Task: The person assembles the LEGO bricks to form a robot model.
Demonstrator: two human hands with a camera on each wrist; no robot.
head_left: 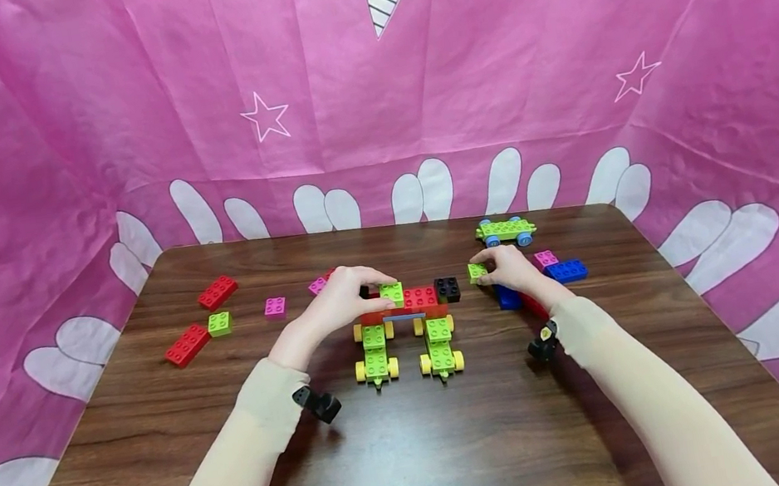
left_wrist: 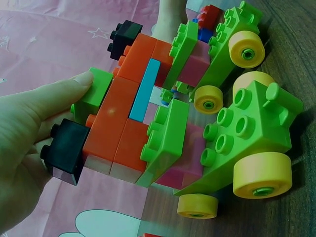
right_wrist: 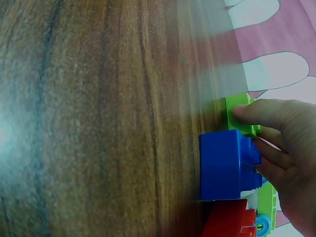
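My left hand (head_left: 339, 299) pinches a light green brick (head_left: 392, 294) on top of the red bricks (head_left: 419, 298) of a built model. Black bricks (head_left: 447, 290) stick up at both ends of that red row. Two green wheeled bases (head_left: 440, 353) with yellow wheels carry the model, with pink bricks (left_wrist: 190, 153) and green bricks stacked between. A thin blue piece (left_wrist: 145, 90) runs along the red row. Farther right, my right hand (head_left: 512, 268) pinches another light green brick (right_wrist: 238, 118) between thumb and fingers, close beside a blue brick (right_wrist: 222, 165).
Red bricks (head_left: 187, 345), a green brick (head_left: 219, 324) and a pink brick (head_left: 275, 307) lie at the left. Behind the right hand stands a green wheeled base (head_left: 506, 230) with blue wheels. Another blue brick (head_left: 566, 271) and a pink brick (head_left: 545, 258) lie right of it.
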